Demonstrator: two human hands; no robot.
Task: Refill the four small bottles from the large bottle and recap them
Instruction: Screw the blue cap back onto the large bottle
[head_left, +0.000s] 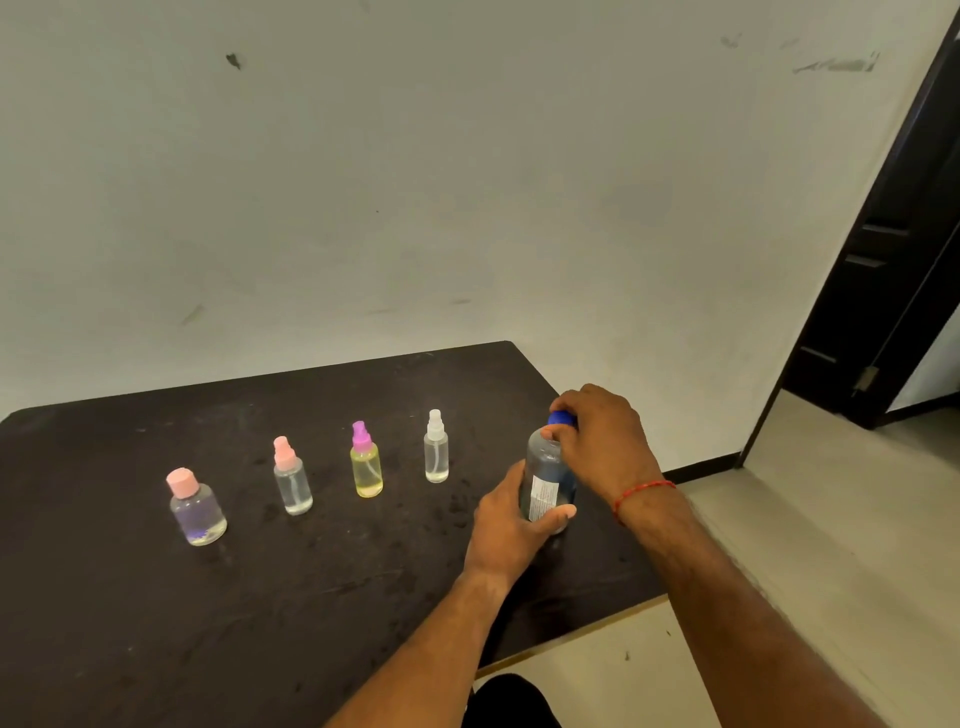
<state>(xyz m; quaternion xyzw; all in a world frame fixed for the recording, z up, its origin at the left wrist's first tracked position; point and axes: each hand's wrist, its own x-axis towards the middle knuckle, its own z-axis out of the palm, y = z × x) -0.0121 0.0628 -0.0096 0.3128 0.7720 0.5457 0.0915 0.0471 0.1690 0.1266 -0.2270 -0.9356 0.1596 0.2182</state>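
Four small bottles stand capped in a row on the dark table (156, 623): a squat one with a pink cap (197, 508), a pink-topped spray bottle (292, 477), a yellow bottle with a purple spray top (366, 461), and a clear one with a white spray top (436, 448). To their right stands the large clear bottle (545, 478) with a white label. My left hand (511, 519) grips its lower body. My right hand (602, 441) curls over its blue cap (561, 419) from above.
The table's right edge runs close beside the large bottle, with tiled floor (805, 519) beyond it. A pale wall (467, 182) backs the table, and a dark door frame (883, 286) stands at the far right.
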